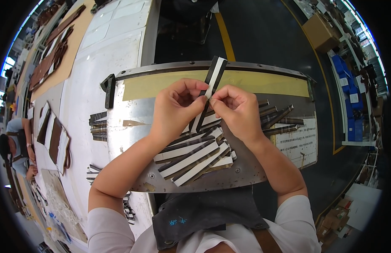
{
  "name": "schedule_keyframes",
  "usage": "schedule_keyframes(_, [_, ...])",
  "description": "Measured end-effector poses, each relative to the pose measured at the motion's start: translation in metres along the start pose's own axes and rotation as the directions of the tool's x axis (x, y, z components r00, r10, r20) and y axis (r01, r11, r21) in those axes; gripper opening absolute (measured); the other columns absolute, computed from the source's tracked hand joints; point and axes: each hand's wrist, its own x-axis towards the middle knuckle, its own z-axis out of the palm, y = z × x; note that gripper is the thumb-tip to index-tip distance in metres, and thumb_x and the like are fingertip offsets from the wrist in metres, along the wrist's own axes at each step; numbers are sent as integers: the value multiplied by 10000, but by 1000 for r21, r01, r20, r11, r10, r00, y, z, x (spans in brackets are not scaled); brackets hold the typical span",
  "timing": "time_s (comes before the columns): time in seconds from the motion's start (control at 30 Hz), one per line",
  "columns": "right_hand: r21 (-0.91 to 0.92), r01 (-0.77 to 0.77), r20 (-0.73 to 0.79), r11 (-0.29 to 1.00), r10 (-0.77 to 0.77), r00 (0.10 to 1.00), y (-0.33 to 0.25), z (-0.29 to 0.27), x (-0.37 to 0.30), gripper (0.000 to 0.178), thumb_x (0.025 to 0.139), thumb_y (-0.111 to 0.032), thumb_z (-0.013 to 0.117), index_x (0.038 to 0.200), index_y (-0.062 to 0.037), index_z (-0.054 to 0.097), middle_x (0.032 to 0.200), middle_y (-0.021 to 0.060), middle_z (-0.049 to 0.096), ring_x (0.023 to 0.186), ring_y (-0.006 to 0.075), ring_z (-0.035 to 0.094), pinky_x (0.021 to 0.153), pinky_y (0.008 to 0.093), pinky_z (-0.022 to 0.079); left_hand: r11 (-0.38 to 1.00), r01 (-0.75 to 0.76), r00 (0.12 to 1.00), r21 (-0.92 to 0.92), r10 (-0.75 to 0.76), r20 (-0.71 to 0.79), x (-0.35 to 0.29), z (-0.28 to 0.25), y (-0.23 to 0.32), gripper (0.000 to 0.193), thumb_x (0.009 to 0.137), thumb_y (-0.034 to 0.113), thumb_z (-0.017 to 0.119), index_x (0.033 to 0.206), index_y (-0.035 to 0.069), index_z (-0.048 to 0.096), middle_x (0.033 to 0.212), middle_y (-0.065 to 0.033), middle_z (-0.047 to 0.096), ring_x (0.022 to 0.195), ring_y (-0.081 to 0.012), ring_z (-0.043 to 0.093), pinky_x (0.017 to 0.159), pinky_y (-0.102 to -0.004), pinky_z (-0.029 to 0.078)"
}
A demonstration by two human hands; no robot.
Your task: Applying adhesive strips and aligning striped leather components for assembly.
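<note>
A long flat strip (215,74), black with a white band along it, is held up at a slant above the metal work surface (132,109). My left hand (175,109) is closed in a pinch on its middle, thumb and index finger at the edge. From the other side, my right hand (239,111) pinches at the strip's edge, its fingertips close to my left thumb. Exactly what the right fingertips grip is too small to see. Below both hands lies a loose pile of similar black-and-white strips (189,159), partly hidden by my hands.
Darker strips (277,118) lie right of my hand, beside a printed sheet (299,143). A yellowish band (263,84) runs along the surface's far side. Stacked strips (98,126) sit on the white table at left, where another person (20,143) works. Blue bins (349,92) stand far right.
</note>
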Motion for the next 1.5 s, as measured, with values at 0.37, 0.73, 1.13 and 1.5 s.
schedule_keyframes(0.37, [94, -165, 54, 982, 160, 986, -13, -8, 5, 128, 885, -62, 697, 959, 32, 649, 847, 48, 674, 699, 65, 622, 615, 192, 498, 985, -55, 998, -165, 49, -41, 4, -3, -6, 173, 885, 9, 682, 1053, -14, 654, 887, -31, 691, 789, -52, 631, 713, -190, 511])
schedule_keyframes(0.73, [130, -117, 87, 985, 107, 991, -3, -11, 5, 154, 922, -125, 687, 909, 28, 674, 757, 20, 654, 655, 47, 587, 573, 188, 451, 981, 17, 999, -193, -9, 44, 5, -3, -8, 145, 893, 55, 705, 1009, 3, 636, 898, -27, 681, 816, -65, 621, 746, -204, 484])
schedule_keyframes(1.13, [147, -74, 67, 986, 65, 996, -1, -10, 7, 120, 919, -97, 678, 909, 22, 666, 795, 31, 668, 672, 60, 605, 585, 190, 461, 986, 63, 992, -156, -45, 117, 8, -6, -7, 115, 899, 62, 703, 990, 10, 655, 888, -6, 677, 778, -37, 592, 684, -188, 465])
schedule_keyframes(1.5, [305, -104, 80, 947, 83, 993, -14, -2, -2, 189, 931, -146, 676, 993, 33, 679, 832, 46, 670, 712, 97, 626, 600, 228, 479, 123, -726, 447, 676, 832, 329, 11, -13, -3, 288, 625, -83, 744, 885, 17, 670, 882, -106, 628, 802, -275, 622, 720, -310, 489])
